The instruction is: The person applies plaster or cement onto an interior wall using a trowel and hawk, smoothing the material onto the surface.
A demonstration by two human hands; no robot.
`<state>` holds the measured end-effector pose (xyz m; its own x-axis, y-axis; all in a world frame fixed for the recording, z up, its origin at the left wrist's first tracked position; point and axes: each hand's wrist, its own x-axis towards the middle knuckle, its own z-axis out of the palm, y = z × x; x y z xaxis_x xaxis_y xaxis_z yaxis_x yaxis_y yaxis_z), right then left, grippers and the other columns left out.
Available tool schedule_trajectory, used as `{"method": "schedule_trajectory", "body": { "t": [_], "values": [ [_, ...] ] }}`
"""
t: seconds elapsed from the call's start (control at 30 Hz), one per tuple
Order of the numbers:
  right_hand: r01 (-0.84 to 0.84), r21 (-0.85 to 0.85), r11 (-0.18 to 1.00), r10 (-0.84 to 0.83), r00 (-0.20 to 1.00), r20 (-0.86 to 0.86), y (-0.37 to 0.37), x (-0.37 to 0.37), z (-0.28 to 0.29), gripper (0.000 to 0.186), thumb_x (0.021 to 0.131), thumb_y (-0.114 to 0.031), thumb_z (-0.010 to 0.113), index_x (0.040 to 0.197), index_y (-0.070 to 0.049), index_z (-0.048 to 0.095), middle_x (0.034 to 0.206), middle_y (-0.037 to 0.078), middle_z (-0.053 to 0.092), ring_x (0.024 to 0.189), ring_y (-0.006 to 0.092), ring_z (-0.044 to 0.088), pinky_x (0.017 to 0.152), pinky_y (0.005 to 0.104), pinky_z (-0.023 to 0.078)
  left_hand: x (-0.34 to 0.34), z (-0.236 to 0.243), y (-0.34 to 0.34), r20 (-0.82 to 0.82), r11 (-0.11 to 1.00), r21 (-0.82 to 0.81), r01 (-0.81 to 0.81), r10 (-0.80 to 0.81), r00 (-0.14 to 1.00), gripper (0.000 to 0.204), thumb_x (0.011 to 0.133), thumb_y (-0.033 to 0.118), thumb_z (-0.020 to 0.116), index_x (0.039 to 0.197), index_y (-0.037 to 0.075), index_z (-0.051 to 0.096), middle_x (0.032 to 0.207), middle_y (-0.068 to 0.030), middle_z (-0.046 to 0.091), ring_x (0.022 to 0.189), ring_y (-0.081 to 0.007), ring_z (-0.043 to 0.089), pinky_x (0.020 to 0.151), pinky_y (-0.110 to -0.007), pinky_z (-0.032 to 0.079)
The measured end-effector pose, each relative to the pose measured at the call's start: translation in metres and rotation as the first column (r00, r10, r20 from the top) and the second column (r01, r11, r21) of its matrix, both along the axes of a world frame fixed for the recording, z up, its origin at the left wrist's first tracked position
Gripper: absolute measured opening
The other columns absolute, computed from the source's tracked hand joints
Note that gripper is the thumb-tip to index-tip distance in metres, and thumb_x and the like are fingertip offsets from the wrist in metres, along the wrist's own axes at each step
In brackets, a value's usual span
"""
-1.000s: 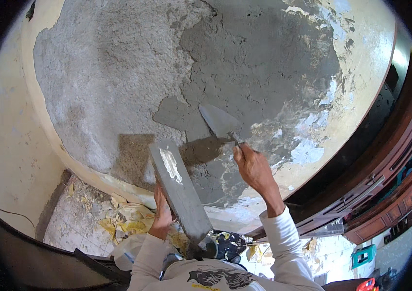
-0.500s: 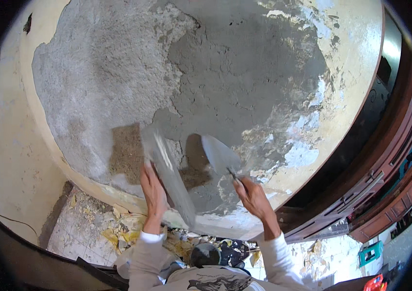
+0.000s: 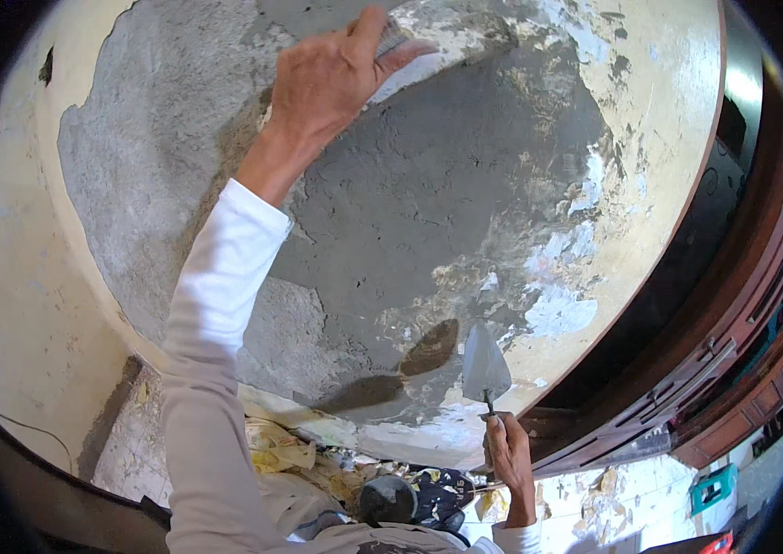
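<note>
My left hand point(image 3: 331, 78) is raised to the upper part of the wall, fingers wrapped around the grey grip of a plastering float point(image 3: 447, 42). The float's pale, speckled back faces me, and its face appears to lie against the wall. Low on the right, my right hand point(image 3: 508, 452) grips a pointed trowel point(image 3: 485, 365) by its handle, blade upward in front of the wall. Dark grey smoothed plaster point(image 3: 410, 185) covers the middle of the wall, with rough, lighter grey render point(image 3: 142, 157) to its left.
Cream paint point(image 3: 659, 120) edges the patch, flaking on the right. Dark red wooden furniture point(image 3: 687, 369) stands at right. On the floor below are a dark bucket point(image 3: 388, 499), paint scraps point(image 3: 276, 448) and a green plastic object point(image 3: 714, 489). A side wall point(image 3: 22, 305) bounds the left.
My left hand has carried the float from low on the wall up to its upper part. My right hand has dropped lower and slightly right, with the trowel still held.
</note>
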<state>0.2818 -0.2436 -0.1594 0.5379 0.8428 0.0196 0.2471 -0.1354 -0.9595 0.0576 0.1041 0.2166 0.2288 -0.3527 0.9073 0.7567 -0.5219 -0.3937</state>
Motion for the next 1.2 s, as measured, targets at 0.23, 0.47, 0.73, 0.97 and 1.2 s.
{"method": "schedule_trajectory", "body": {
  "t": [0.23, 0.47, 0.73, 0.97, 1.2],
  "values": [
    [-0.013, 0.006, 1.000, 0.014, 1.000, 0.000, 0.003, 0.017, -0.023, 0.043, 0.112, -0.040, 0.056, 0.115, 0.001, 0.066, 0.072, -0.001, 0.054, 0.059, 0.0073, 0.047, 0.052, 0.0274, 0.038, 0.041, -0.071, -0.001, -0.141, 0.993, 0.099, -0.057, 0.070, 0.988, 0.054, 0.102, 0.067, 0.056, 0.090, 0.014, 0.058, 0.058, 0.0017, 0.049, 0.045, -0.0106, 0.045, 0.041, -0.028, 0.037],
    [0.013, -0.025, 1.000, -0.015, 0.997, -0.078, 0.008, 0.020, -0.027, 0.037, 0.112, -0.035, 0.056, 0.116, 0.000, 0.067, 0.071, -0.001, 0.053, 0.058, 0.0081, 0.047, 0.051, 0.0281, 0.039, 0.043, -0.236, -0.041, -0.444, 0.990, -0.110, -0.093, 0.035, 0.895, 0.050, 0.107, 0.062, 0.051, 0.093, 0.015, 0.060, 0.074, 0.0018, 0.061, 0.060, -0.0094, 0.056, 0.052, -0.029, 0.044],
    [0.137, 0.098, 0.986, -0.130, 0.989, -0.076, -0.039, 0.025, -0.041, 0.024, 0.111, -0.026, 0.058, 0.107, -0.003, 0.065, 0.068, -0.006, 0.046, 0.060, 0.0043, 0.041, 0.050, 0.0244, 0.032, -0.007, -0.375, -0.085, -0.599, 0.848, -0.530, 0.024, -0.394, 0.697, 0.046, 0.108, 0.058, 0.052, 0.098, 0.013, 0.062, 0.074, -0.0032, 0.066, 0.074, -0.0166, 0.066, 0.069, -0.032, 0.056],
    [0.223, 0.160, 0.962, -0.213, 0.974, -0.073, -0.103, 0.068, -0.085, 0.027, 0.112, -0.037, 0.057, 0.108, -0.011, 0.059, 0.070, -0.006, 0.048, 0.056, 0.0047, 0.040, 0.048, 0.0240, 0.032, -0.056, -0.037, -0.043, -0.054, 0.973, -0.205, -0.105, 0.096, 0.994, 0.059, 0.100, 0.064, 0.063, 0.114, 0.007, 0.067, 0.063, -0.0134, 0.061, 0.054, -0.0275, 0.061, 0.048, -0.042, 0.045],
    [0.316, 0.170, 0.933, -0.300, 0.947, -0.112, -0.105, 0.044, -0.071, 0.029, 0.114, -0.035, 0.052, 0.093, -0.015, 0.057, 0.067, -0.008, 0.045, 0.054, 0.0036, 0.037, 0.046, 0.0238, 0.029, -0.054, 0.194, -0.031, 0.298, 0.957, -0.282, 0.063, 0.025, 0.954, 0.061, 0.107, 0.060, 0.051, 0.110, 0.000, 0.061, 0.090, -0.0279, 0.074, 0.086, -0.0467, 0.072, 0.073, -0.056, 0.054]
  ]
}}
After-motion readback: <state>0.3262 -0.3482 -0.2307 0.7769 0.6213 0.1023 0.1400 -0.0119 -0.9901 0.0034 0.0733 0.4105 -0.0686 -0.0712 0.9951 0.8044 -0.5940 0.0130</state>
